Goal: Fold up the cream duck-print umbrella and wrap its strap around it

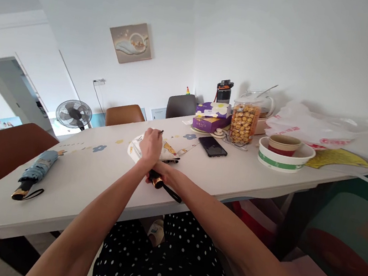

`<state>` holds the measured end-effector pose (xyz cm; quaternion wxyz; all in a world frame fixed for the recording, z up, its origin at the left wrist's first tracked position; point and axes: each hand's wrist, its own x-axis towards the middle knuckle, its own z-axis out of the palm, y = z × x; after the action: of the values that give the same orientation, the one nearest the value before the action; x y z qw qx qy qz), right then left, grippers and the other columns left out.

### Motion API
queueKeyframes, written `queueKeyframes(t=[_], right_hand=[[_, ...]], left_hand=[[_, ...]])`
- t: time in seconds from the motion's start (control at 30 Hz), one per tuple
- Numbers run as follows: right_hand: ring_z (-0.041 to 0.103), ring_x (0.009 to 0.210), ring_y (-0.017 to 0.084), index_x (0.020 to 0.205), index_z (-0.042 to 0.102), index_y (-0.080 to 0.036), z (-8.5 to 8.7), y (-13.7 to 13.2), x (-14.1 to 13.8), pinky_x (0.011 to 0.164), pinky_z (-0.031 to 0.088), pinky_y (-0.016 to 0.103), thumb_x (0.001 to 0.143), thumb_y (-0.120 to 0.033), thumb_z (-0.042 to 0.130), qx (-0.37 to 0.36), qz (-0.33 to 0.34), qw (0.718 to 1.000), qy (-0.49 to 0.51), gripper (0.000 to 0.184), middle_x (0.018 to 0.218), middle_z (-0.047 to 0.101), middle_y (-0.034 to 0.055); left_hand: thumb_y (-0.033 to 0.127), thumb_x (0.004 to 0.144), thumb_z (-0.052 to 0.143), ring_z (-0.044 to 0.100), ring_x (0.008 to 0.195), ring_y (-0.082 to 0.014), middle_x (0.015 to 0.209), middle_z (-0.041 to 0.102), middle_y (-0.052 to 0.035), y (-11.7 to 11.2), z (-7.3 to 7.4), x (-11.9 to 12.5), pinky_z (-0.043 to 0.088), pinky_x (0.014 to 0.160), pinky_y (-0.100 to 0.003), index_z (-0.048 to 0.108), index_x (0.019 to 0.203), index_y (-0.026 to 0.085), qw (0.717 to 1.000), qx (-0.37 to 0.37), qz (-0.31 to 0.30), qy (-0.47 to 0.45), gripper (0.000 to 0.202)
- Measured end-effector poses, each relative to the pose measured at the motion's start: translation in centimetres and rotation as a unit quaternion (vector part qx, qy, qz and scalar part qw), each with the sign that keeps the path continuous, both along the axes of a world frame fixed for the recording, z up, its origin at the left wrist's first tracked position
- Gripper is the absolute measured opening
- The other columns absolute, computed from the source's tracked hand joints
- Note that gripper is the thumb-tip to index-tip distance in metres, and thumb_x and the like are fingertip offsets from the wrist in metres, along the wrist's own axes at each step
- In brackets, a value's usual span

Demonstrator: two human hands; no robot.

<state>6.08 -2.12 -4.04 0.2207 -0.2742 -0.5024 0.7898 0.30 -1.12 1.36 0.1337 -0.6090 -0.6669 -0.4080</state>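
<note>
A white folding umbrella (168,153) with small yellow-orange prints lies across the table in front of me, its canopy loosely gathered. Its dark handle with a gold end (157,181) points toward me, and a black wrist loop hangs off it. My left hand (151,146) is closed on the canopy, with a small dark tip showing by the fingers. Below it, near the left wrist, my right hand (161,170) grips the umbrella by the handle; most of its fingers are hidden. A blue folded umbrella (39,167) rests at the table's left, its strap loop beside it.
On the white table (102,176), a phone (213,146) lies right of the hands. Behind stand purple boxes (211,116), a snack jar (243,121), a dark bottle (224,92), a paper bowl (284,160) holding a cup, and a plastic bag (305,124). Chairs (123,114) line the far side.
</note>
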Motion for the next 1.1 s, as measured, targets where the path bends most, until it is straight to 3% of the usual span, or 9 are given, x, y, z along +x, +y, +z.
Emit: queueKeyframes(t=[0.1, 0.2, 0.4, 0.47, 0.63, 0.73, 0.83, 0.97, 1.1], right_hand=[[0.047, 0.04, 0.006, 0.075, 0.052, -0.014, 0.0, 0.0, 0.3, 0.041, 0.047, 0.019, 0.08, -0.022, 0.06, -0.022, 0.017, 1.0, 0.015, 0.013, 0.058, 0.057, 0.0009], [0.048, 0.042, 0.005, 0.079, 0.052, -0.013, 0.2, -0.4, 0.9, 0.041, 0.046, 0.017, 0.076, -0.021, 0.067, -0.046, 0.022, 0.998, 0.037, 0.017, 0.063, 0.058, 0.0011], [0.045, 0.042, 0.004, 0.075, 0.049, -0.013, 0.7, -0.8, 1.4, 0.036, 0.041, 0.013, 0.076, -0.019, 0.068, -0.06, 0.065, 0.995, 0.048, 0.02, 0.061, 0.054, -0.0015], [0.044, 0.042, 0.003, 0.076, 0.049, -0.013, 0.6, -0.4, 1.2, 0.037, 0.042, 0.013, 0.077, -0.018, 0.067, -0.075, 0.081, 0.993, 0.041, 0.019, 0.061, 0.052, -0.0021], [0.044, 0.041, 0.005, 0.093, 0.047, -0.018, -0.4, 1.1, 1.0, 0.034, 0.04, 0.014, 0.076, -0.037, 0.069, -0.107, 0.106, 0.988, 0.028, 0.034, 0.06, 0.048, -0.0045], [0.044, 0.039, 0.006, 0.098, 0.046, -0.02, -0.5, 1.2, 1.1, 0.03, 0.037, 0.014, 0.076, -0.048, 0.065, -0.09, 0.089, 0.992, 0.018, 0.041, 0.06, 0.047, -0.0051], [0.043, 0.037, 0.005, 0.089, 0.046, -0.018, 0.2, 0.3, 1.3, 0.031, 0.036, 0.013, 0.079, -0.039, 0.066, -0.074, 0.076, 0.994, 0.024, 0.031, 0.057, 0.046, -0.0058], [0.041, 0.037, 0.003, 0.073, 0.044, -0.015, 1.4, -0.8, 1.5, 0.031, 0.037, 0.013, 0.08, -0.024, 0.065, -0.07, 0.058, 0.996, -0.002, 0.024, 0.054, 0.045, -0.0057], [0.042, 0.038, 0.004, 0.071, 0.047, -0.014, 1.3, -0.7, 1.9, 0.033, 0.039, 0.015, 0.078, -0.018, 0.064, -0.036, 0.043, 0.998, 0.003, 0.019, 0.055, 0.048, -0.0042]], left_hand=[[0.025, 0.083, 0.05, 0.051, 0.075, -0.0149, 0.08, 0.056, -0.0029, -1.4, 0.9, -2.8, 0.04, 0.067, -0.027, 0.057, 0.073, 0.018, 0.98, 0.109, 0.0, -0.166, 0.014], [0.025, 0.077, 0.053, 0.05, 0.066, -0.0113, 0.072, 0.052, 0.0013, -3.8, 0.8, -5.6, 0.043, 0.06, -0.024, 0.056, 0.083, 0.017, 0.924, 0.193, -0.014, -0.33, 0.01], [0.027, 0.071, 0.059, 0.052, 0.054, -0.0089, 0.075, 0.052, 0.0022, -9.3, -3.2, -9.0, 0.048, 0.046, -0.024, 0.049, 0.083, 0.017, 0.813, 0.178, 0.013, -0.554, 0.018], [0.025, 0.07, 0.061, 0.051, 0.051, -0.0071, 0.076, 0.052, 0.0032, -10.5, -4.6, -9.7, 0.048, 0.045, -0.023, 0.048, 0.081, 0.017, 0.792, 0.162, 0.017, -0.588, 0.019], [0.02, 0.07, 0.062, 0.053, 0.046, -0.0074, 0.068, 0.052, 0.005, -11.8, -6.3, -10.5, 0.047, 0.042, -0.021, 0.047, 0.08, 0.017, 0.773, 0.126, -0.003, -0.621, 0.019], [0.019, 0.071, 0.063, 0.055, 0.045, -0.0094, 0.063, 0.052, 0.0054, -12.4, -6.6, -10.6, 0.048, 0.041, -0.021, 0.048, 0.081, 0.017, 0.789, 0.104, -0.021, -0.606, 0.019], [0.015, 0.072, 0.063, 0.058, 0.045, -0.011, 0.061, 0.053, 0.005, -12.8, -6.8, -11.1, 0.051, 0.042, -0.023, 0.048, 0.08, 0.015, 0.793, 0.082, -0.033, -0.603, 0.016], [0.007, 0.077, 0.057, 0.064, 0.052, -0.0135, 0.064, 0.056, 0.0009, -13.2, -6.8, -12.3, 0.055, 0.048, -0.023, 0.051, 0.076, 0.011, 0.766, 0.058, -0.035, -0.639, 0.008], [0.0, 0.076, 0.054, 0.068, 0.068, -0.0187, 0.073, 0.062, -0.0054, -13.6, -6.4, -13.3, 0.059, 0.059, -0.027, 0.055, 0.076, 0.008, 0.746, -0.005, -0.082, -0.661, 0.008]])
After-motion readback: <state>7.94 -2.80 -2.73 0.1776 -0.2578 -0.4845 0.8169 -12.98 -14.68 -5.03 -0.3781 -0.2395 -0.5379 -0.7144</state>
